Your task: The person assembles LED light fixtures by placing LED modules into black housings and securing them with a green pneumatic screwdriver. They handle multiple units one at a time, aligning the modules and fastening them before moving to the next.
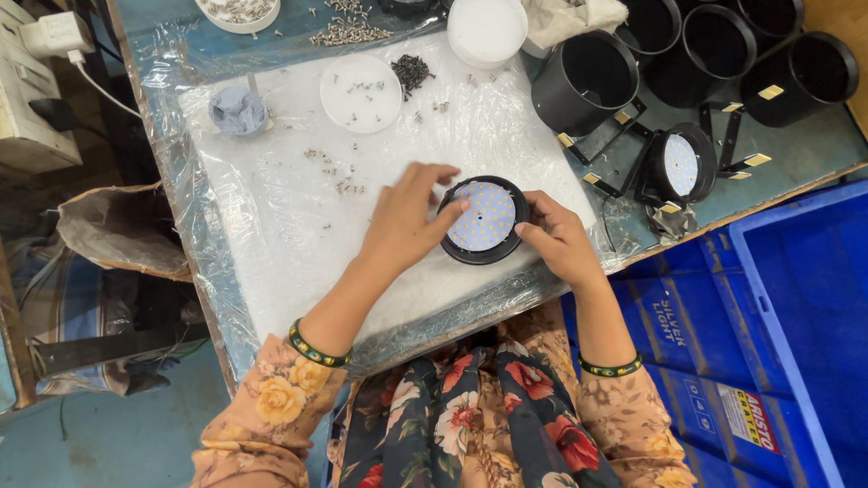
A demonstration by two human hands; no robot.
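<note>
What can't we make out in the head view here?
- Left rim of the round black lamp housing: covered by the left hand.
- Right rim: behind the right hand fingers.
- Whether a screw is pinched in either hand: too small, hidden by fingers.
- Loose screws on the white pad: too small to tell type.
- Black cans at top right: cut off by the frame edge.

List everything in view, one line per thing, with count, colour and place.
LED lamp: one, black rim, white board, centre of pad, between both hands.
Foam pad: one, white, plastic-wrapped, on table.
Empty housings: at least five, black, upper right.
Second lamp with bracket: one, black, right.
Dishes: three, white, top.
Loose screws: many, silver and dark, top.
Crates: blue, lower right.
Left hand: touching lamp.
Right hand: touching lamp.
</note>
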